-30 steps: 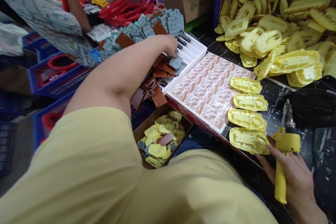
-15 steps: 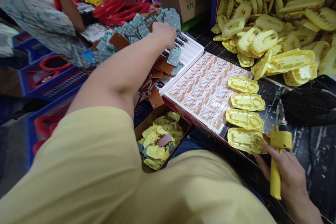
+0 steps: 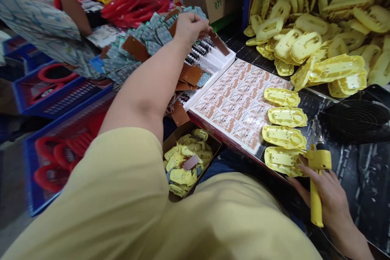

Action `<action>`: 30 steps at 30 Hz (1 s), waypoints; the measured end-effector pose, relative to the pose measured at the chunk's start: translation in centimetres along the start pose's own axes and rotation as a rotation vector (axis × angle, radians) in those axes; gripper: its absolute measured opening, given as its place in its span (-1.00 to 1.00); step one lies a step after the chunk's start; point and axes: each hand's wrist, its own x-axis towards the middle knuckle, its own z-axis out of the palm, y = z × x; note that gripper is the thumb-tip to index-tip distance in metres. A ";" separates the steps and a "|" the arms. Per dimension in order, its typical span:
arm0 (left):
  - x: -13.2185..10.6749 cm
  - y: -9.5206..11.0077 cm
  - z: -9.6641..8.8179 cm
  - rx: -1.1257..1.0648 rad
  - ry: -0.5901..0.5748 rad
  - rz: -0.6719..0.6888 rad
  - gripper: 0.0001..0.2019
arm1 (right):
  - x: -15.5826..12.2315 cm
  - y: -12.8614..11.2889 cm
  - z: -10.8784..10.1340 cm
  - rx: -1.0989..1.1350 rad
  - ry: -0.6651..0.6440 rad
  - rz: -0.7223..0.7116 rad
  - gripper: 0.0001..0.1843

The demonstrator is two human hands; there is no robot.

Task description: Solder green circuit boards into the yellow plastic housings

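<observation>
My left hand (image 3: pixel 191 28) reaches over the pile of circuit boards (image 3: pixel 155 34), fingers pinched on a brown circuit board (image 3: pixel 219 44) that hangs at its right side. Below it, black parts with wires (image 3: pixel 199 50) lie in a white ribbed tray (image 3: pixel 217 61). My right hand (image 3: pixel 330 195) grips a yellow soldering gun (image 3: pixel 317 185), its metal tip pointing away from me. The fingertips of that hand reach the nearest yellow plastic shell (image 3: pixel 282 161). Further shells (image 3: pixel 284 137) lie in a row beyond it, open side up.
A sheet of printed labels (image 3: pixel 234 99) lies between the tray and shells. Yellow shells (image 3: pixel 307 44) are heaped at back right, beside a black round-grilled object (image 3: pixel 359 115). A carton (image 3: pixel 213 150) of yellow parts stands below the table edge. Blue crates (image 3: pixel 45 205) and another person's arm (image 3: pixel 71 4) are at left.
My left hand has lifted slightly and turned, and a brown circuit board now shows at its fingers. My right hand and the soldering gun have shifted a little left.
</observation>
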 end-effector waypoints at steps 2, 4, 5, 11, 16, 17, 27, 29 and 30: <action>-0.9 1.4 -0.6 -0.127 0.027 0.005 -0.59 | 0.4 -0.1 0.0 -0.005 0.009 -0.002 -0.66; -2.2 3.0 -0.6 -0.270 0.019 0.019 -0.64 | 1.1 -0.4 0.0 0.001 0.016 -0.020 -0.68; -2.8 3.8 -0.3 -0.332 -0.001 0.036 -0.65 | 1.4 -0.7 0.1 0.004 0.026 -0.025 -0.68; -7.0 7.1 3.5 -0.530 -0.212 0.216 -0.67 | 2.6 -2.5 1.1 -0.027 0.090 0.062 -0.58; -9.2 8.6 5.5 -0.475 -0.458 0.257 -0.65 | 2.5 -2.4 0.3 -0.049 0.126 0.134 -0.51; -9.3 8.8 5.6 -0.521 -0.504 0.286 -0.65 | 2.4 -2.2 0.0 -0.053 0.134 0.141 -0.50; -12.3 10.9 8.9 -0.241 -0.888 0.726 -0.75 | 2.7 -2.8 1.1 0.025 0.108 0.080 -0.64; -14.7 11.4 10.8 -0.078 -0.791 0.795 -0.88 | 2.6 -2.9 1.2 0.053 0.113 0.087 -0.67; -15.7 11.6 11.7 0.009 -0.735 0.818 -0.88 | 2.5 -2.9 1.1 0.068 0.111 0.097 -0.67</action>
